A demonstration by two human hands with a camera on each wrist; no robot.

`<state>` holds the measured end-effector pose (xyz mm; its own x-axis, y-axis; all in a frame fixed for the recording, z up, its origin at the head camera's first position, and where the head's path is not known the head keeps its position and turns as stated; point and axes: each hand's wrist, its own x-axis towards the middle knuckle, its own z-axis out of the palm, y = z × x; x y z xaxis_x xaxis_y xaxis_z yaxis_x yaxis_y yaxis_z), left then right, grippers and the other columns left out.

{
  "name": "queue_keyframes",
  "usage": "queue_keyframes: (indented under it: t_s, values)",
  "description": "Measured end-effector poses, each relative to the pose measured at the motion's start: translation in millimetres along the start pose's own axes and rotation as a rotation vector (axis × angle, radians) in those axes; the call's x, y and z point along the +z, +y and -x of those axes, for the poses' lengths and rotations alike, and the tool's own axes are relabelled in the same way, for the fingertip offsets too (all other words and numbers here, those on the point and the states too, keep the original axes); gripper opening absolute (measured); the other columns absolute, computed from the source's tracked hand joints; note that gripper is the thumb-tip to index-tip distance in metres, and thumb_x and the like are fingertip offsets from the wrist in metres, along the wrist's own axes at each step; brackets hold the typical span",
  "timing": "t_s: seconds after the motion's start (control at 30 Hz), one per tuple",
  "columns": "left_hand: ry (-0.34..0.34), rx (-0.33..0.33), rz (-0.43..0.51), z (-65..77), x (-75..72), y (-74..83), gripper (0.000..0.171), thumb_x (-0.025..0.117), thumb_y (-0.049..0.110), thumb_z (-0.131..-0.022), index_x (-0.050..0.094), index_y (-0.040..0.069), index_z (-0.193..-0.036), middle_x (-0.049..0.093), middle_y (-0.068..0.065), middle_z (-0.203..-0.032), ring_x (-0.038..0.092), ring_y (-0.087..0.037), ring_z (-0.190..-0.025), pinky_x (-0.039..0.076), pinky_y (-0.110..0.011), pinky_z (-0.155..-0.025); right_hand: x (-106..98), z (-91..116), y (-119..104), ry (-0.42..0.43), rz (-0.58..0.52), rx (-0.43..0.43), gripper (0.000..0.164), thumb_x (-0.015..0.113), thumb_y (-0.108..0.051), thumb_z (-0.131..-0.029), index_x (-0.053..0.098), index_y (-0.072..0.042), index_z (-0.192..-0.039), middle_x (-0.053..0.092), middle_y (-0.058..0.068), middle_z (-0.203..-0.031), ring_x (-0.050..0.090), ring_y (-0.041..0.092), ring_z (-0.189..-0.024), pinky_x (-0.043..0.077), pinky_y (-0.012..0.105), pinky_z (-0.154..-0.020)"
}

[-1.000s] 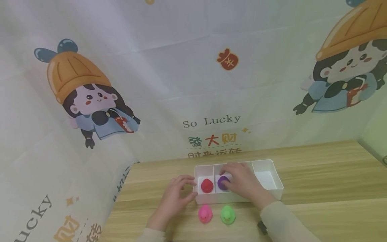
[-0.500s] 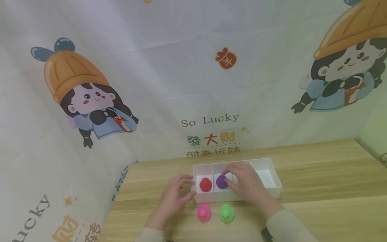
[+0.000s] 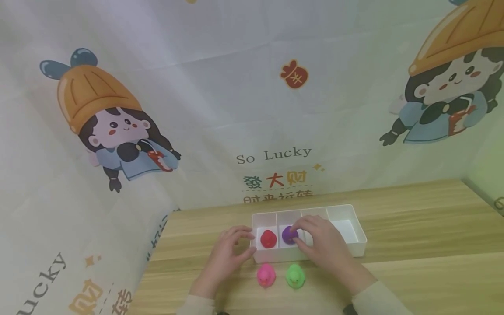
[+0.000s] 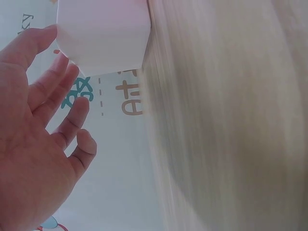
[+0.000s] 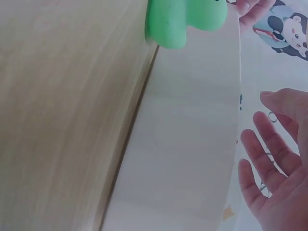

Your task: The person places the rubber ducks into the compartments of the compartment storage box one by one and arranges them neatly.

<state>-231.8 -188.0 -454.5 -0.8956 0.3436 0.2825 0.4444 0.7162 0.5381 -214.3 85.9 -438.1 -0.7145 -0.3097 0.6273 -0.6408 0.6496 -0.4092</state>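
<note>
A white box point(image 3: 277, 254), divided into compartments, stands on the table. A red rubber duck point(image 3: 268, 239) sits in its leftmost compartment and a purple one point(image 3: 287, 235) in the compartment beside it. My right hand point(image 3: 326, 240) is above the box, index fingertip and thumb spread right at the purple duck. In the right wrist view its fingers point(image 5: 269, 137) are parted above the box rim, with nothing visible between them. My left hand point(image 3: 228, 250) rests at the box's left end, relaxed fingertips and thumb at the rim.
On the wooden table point(image 3: 417, 236), in front of the box, are a pink rubber duck point(image 3: 266, 275) and a green rubber duck point(image 3: 295, 276). A printed cloth point(image 3: 220, 109) hangs behind and along the left side of the table.
My right hand has shifted back to the right and its fingers have loosened around the purple duck, showing more of the compartments. The left hand holds its place at the box end.
</note>
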Motion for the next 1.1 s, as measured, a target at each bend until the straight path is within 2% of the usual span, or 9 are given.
queue_keyframes:
  t_s: [0.13, 0.37, 0.7, 0.9, 1.1]
  values:
    - [0.003, 0.009, -0.001, -0.1, -0.5, 1.1, 0.029, 0.065, 0.038, -0.077, 0.058, 0.024, -0.101, 0.046, 0.012, -0.121, 0.041, -0.010, -0.105, 0.042, -0.033, -0.082, 0.5, 2.6, -0.8, 0.006, 0.007, -0.017, 0.023, 0.072, -0.019, -0.069, 0.061, -0.025, -0.088, 0.058, -0.014, -0.096, 0.051, 0.005, -0.094, 0.042, 0.028, -0.081]
    - [0.009, 0.019, -0.001, 0.2, -2.2, 2.9, 0.028, 0.066, 0.034, -0.077, 0.059, 0.023, -0.101, 0.047, 0.011, -0.120, 0.041, -0.011, -0.104, 0.042, -0.033, -0.081, -1.7, 10.2, -7.6, -0.056, -0.003, -0.008, 0.024, 0.071, -0.022, -0.071, 0.061, -0.027, -0.092, 0.055, -0.021, -0.093, 0.049, 0.000, -0.088, 0.043, 0.024, -0.075]
    - [0.002, 0.007, 0.003, -0.2, -0.8, 1.4, 0.028, 0.065, 0.038, -0.077, 0.058, 0.026, -0.101, 0.046, 0.012, -0.121, 0.040, -0.010, -0.105, 0.042, -0.032, -0.082, -5.2, 16.9, -18.3, -0.059, 0.018, -0.042, 0.023, 0.071, -0.024, -0.072, 0.061, -0.025, -0.093, 0.056, -0.019, -0.093, 0.050, 0.000, -0.083, 0.044, 0.022, -0.071]
    - [0.000, 0.001, 0.011, 0.6, -0.7, 2.2, 0.028, 0.066, 0.037, -0.077, 0.058, 0.026, -0.101, 0.046, 0.012, -0.121, 0.041, -0.011, -0.105, 0.042, -0.033, -0.082, -5.6, 22.7, -19.8, -0.072, -0.013, -0.047, 0.023, 0.071, -0.021, -0.072, 0.061, -0.023, -0.093, 0.058, -0.017, -0.092, 0.054, 0.005, -0.079, 0.045, 0.023, -0.069]
    - [0.000, 0.005, 0.010, 1.0, -0.8, 2.6, 0.028, 0.066, 0.035, -0.077, 0.058, 0.025, -0.101, 0.046, 0.011, -0.121, 0.040, -0.010, -0.105, 0.042, -0.033, -0.082, -6.6, 27.3, -23.3, -0.083, -0.031, -0.041, 0.024, 0.071, -0.021, -0.071, 0.061, -0.024, -0.093, 0.057, -0.018, -0.094, 0.053, 0.003, -0.078, 0.045, 0.021, -0.068]
